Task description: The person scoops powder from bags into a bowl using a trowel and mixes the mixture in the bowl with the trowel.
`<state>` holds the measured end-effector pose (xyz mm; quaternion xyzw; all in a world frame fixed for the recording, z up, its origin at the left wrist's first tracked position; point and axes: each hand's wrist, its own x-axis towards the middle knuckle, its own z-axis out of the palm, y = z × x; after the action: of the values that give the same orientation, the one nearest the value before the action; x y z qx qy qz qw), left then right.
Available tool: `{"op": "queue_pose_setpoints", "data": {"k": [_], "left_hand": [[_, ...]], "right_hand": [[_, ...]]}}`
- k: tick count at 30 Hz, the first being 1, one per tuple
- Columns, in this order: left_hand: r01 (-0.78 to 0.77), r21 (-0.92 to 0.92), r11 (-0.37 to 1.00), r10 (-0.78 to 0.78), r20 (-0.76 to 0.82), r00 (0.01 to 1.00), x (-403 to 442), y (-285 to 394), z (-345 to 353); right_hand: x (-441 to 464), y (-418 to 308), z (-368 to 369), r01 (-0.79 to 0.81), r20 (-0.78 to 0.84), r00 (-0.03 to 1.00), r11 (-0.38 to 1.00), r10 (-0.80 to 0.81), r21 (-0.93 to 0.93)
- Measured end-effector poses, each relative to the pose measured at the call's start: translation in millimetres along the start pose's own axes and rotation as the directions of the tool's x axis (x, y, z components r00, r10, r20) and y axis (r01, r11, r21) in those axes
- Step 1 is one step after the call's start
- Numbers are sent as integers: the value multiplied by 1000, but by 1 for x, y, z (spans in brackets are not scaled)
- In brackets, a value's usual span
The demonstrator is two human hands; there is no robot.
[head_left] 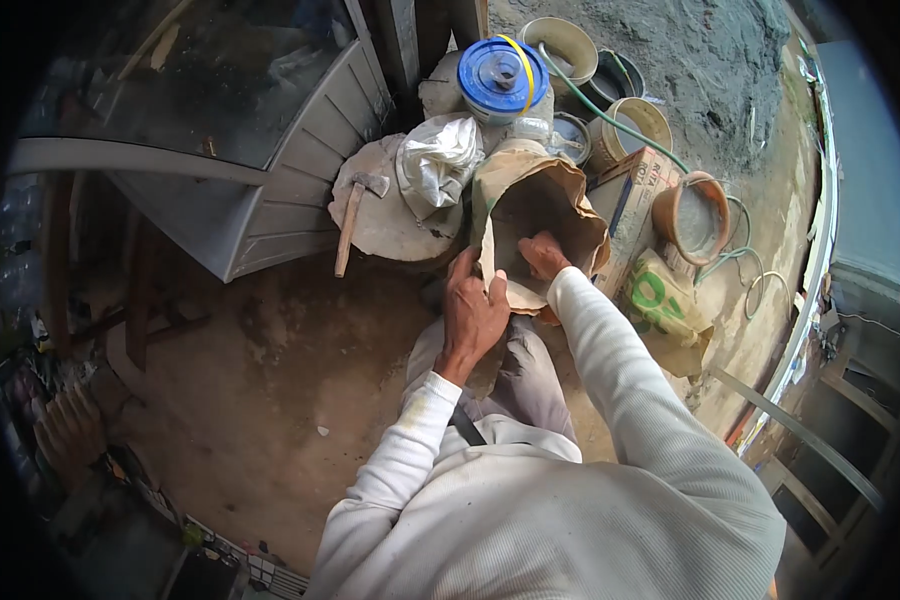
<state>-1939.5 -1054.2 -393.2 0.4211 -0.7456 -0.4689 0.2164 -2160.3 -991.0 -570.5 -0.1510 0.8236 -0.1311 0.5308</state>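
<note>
A large brown paper sack (574, 192) stands open in front of me, its torn rim folded outward and its inside dark grey. My left hand (473, 314) grips the near left edge of the sack, thumb on one side of the paper. My right hand (544, 256) reaches over the near rim into the mouth of the sack, its fingers curled; whatever they hold, if anything, is hidden. A white crumpled bag (440, 163) lies just left of the sack on a round stone-like slab (405, 225).
A hammer (351, 222) rests on the slab. Behind the sack are a blue-lidded bucket (500, 80) and other buckets. To the right are a cardboard box (632, 215), a clay-coloured pot (688, 218), a green hose and a yellowish bag (667, 308). A grey slatted panel (305, 170) stands at left.
</note>
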Motion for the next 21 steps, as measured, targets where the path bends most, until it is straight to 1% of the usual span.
{"op": "queue_pose_setpoints", "data": {"k": [2,5,7,8,10,11,14,16,17,20,21], "left_hand": [[-7,35,999,6,16,1000,-3,-8,-1],[-16,56,998,14,41,999,-1,-4,-5],[-9,44,999,6,64,998,0,-6,-3],[-6,43,999,3,66,998,-1,-6,-4],[-3,41,999,0,70,998,0,-5,-4],[65,-33,997,-64,45,997,1,1,-5],[11,109,994,-19,70,997,-5,-9,-6],[25,66,997,-31,80,996,-4,-2,-6],[27,49,998,-31,81,996,-2,0,-6],[36,44,998,-40,83,996,-2,1,-6],[34,39,999,-38,82,996,-3,0,-6]], "right_hand": [[18,25,13,49,-23,999,998,-48,44],[14,41,16,210,-47,977,972,-206,108],[58,59,31,48,-58,997,994,-43,102],[64,52,35,-34,-60,997,994,40,103],[58,58,38,124,-136,986,972,-98,198],[50,55,38,199,-176,971,950,-159,240],[40,46,34,3,-114,993,979,21,205],[32,22,26,-3,-103,994,974,27,225],[35,12,24,1,-98,995,971,23,237],[56,0,38,171,-124,983,907,-133,385],[53,-3,39,185,-149,979,901,-137,393]]}}
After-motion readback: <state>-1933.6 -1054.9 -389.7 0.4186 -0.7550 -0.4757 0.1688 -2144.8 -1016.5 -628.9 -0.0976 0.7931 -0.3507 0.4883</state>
